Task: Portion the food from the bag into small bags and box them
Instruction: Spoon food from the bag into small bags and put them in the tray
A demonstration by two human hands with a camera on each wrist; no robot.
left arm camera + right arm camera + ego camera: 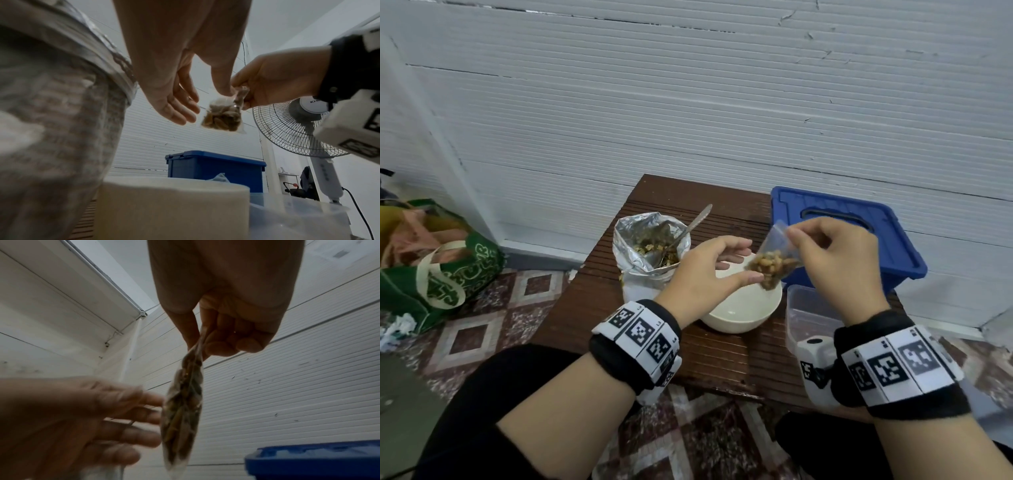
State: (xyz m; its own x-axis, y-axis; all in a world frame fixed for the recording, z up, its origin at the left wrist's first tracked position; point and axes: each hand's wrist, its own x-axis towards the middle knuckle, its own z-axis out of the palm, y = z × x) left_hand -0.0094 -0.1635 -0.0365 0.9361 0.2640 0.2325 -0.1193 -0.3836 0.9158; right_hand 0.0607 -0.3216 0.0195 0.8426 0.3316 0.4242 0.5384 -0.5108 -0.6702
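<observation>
My right hand pinches the top of a small clear bag filled with brown food, so it hangs above the white bowl. Seen from the wrists, the small bag dangles from my right hand. My left hand is open with straight fingers, its thumb touching the bag's lower edge; from the left wrist the left hand shows spread fingers beside the bag. The big foil food bag stands open on the brown table with a metal spoon in it.
A blue lidded box sits at the table's right back. A clear plastic container stands at the right front. A green shopping bag lies on the tiled floor to the left. A standing fan is off to the right.
</observation>
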